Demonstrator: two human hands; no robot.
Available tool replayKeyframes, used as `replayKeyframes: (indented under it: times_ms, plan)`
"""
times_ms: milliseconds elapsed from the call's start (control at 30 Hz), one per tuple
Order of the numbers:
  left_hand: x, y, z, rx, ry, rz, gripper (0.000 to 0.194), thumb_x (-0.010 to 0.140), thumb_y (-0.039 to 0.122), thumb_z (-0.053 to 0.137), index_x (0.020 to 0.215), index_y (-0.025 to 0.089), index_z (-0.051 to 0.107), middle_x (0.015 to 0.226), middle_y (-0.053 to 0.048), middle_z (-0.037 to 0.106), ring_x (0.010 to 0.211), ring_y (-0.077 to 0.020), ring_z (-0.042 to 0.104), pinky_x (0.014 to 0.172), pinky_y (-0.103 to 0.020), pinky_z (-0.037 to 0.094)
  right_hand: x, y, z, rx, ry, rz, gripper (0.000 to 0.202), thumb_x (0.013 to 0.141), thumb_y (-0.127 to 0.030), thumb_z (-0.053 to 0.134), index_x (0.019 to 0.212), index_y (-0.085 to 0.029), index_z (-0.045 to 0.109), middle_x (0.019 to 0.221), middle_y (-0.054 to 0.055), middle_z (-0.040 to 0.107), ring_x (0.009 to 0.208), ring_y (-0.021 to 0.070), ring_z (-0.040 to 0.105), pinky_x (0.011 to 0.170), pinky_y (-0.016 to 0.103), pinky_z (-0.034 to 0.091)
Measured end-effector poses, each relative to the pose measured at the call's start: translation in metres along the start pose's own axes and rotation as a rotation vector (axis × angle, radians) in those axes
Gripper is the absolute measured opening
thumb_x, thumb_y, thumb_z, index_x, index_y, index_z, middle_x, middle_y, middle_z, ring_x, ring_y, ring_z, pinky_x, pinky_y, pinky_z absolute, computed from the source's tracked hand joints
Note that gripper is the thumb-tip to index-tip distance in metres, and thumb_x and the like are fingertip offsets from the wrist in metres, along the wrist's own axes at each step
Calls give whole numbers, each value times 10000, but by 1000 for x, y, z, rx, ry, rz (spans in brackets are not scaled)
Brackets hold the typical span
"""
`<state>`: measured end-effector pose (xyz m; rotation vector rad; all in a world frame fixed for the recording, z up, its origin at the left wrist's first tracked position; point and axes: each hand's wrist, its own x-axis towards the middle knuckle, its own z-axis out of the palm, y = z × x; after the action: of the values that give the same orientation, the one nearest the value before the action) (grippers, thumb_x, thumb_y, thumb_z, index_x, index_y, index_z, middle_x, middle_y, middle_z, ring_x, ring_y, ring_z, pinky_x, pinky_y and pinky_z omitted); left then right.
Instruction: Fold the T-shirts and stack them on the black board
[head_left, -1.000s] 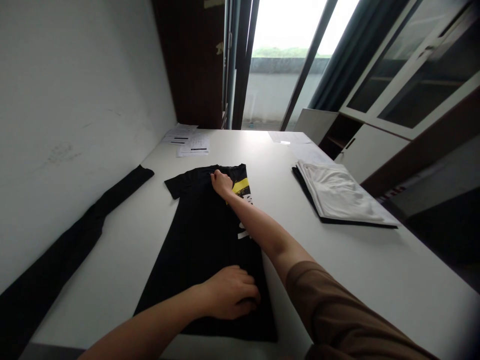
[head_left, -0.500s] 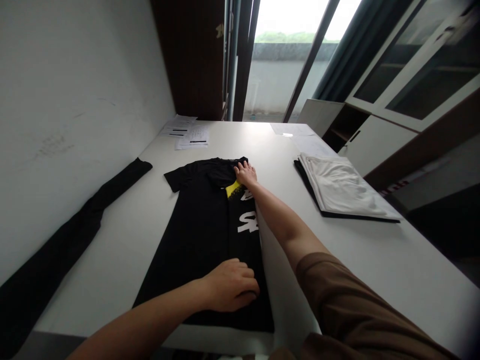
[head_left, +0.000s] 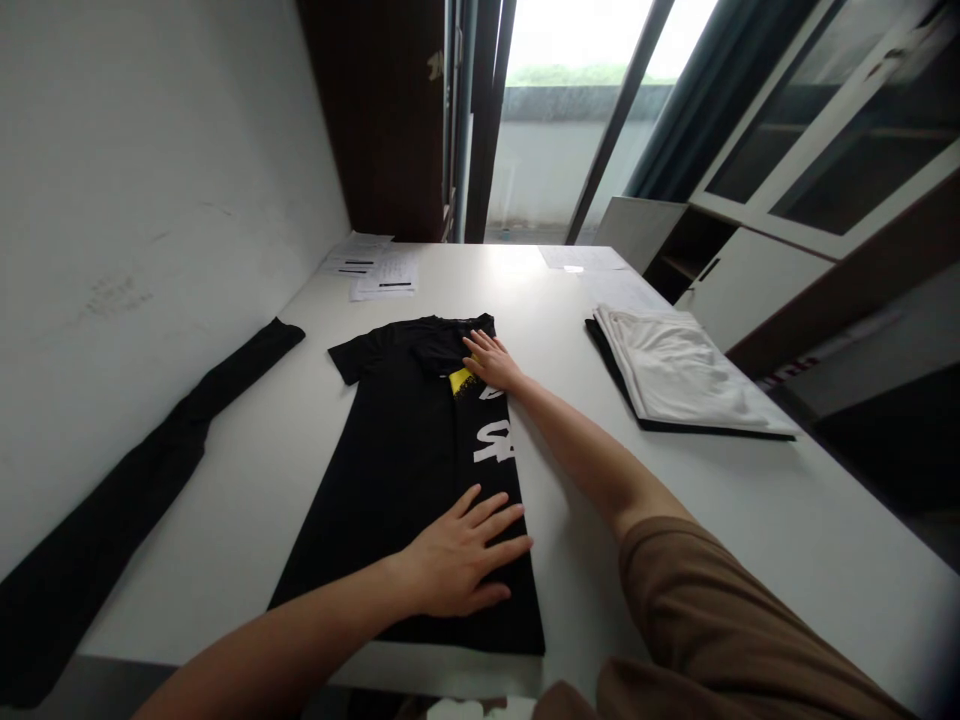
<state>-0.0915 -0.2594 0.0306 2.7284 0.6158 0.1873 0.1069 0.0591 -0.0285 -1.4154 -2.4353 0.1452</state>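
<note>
A black T-shirt (head_left: 382,470) with yellow and white print lies on the white table, its right side folded inward over the body. My left hand (head_left: 469,555) rests flat on the folded part near the hem, fingers spread. Further up, close to the collar, my right hand (head_left: 491,362) lies on the fold with its fingers stretched out, partly covering the yellow print. Neither hand grips the cloth.
Folded white cloth (head_left: 675,370) lies on a black folded one at the right of the table (head_left: 555,300). Along the left wall stretches a long black garment (head_left: 172,440). Papers (head_left: 386,275) lie at the far left corner, more sheets (head_left: 581,258) at the far right.
My left hand has opened from a curled shape and now lies spread on the shirt. My right hand has slid slightly toward me along the fold.
</note>
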Motion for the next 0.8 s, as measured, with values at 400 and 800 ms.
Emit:
replayKeyframes:
  times_ms: [400, 800]
  plan:
    - [-4, 18, -26, -170, -178, 123, 609, 1019, 526, 472, 1578, 313, 359, 1679, -63, 247, 1555, -327, 168, 1244, -596, 119, -69, -41, -9, -12, -131, -61, 739, 1004, -695, 323, 1618, -285, 289, 1691, 58, 169, 1558, 283, 129, 1261, 484, 79]
    - [-56, -160, -63, 5, 340, -679, 422, 988, 366, 504, 1345, 171, 618, 1530, -119, 485, 1450, -277, 389, 1232, -473, 276, -56, -27, -8, -57, -131, -12, 698, 1022, -665, 266, 1615, -299, 292, 1688, 44, 190, 1558, 264, 143, 1253, 471, 127]
